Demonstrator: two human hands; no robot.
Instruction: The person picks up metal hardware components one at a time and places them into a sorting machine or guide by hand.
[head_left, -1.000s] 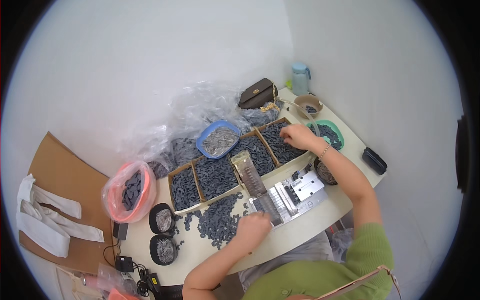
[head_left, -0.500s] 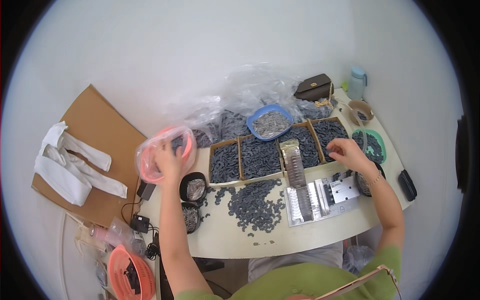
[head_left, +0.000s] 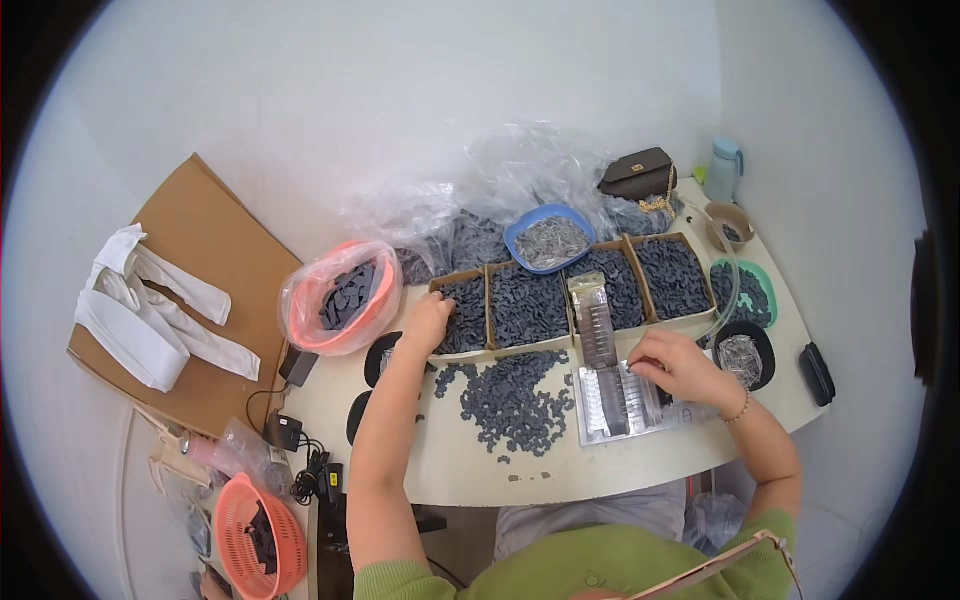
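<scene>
Tabletop (head_left: 450, 470) gives me a strip of room between the loose dark pieces (head_left: 515, 400) and its curved front edge. I count four compartments (head_left: 530, 349), one metal fixture (head_left: 595, 410), two orange baskets (head_left: 292, 535). Since half a second ago, left hand (head_left: 428, 322)'s gone from the bagged basket (head_left: 385, 290) to the leftmost compartment (head_left: 462, 354), right hand (head_left: 680, 368)'s over the fixture. Fingers curled on both; can't tell if they're gripping anything.

Light was bright, fairly even; shadows soft. Clear bags (head_left: 535, 165) and metal plate (head_left: 591, 415) showed glare. Edges bent toward the black rim; fine detail was soft.
</scene>
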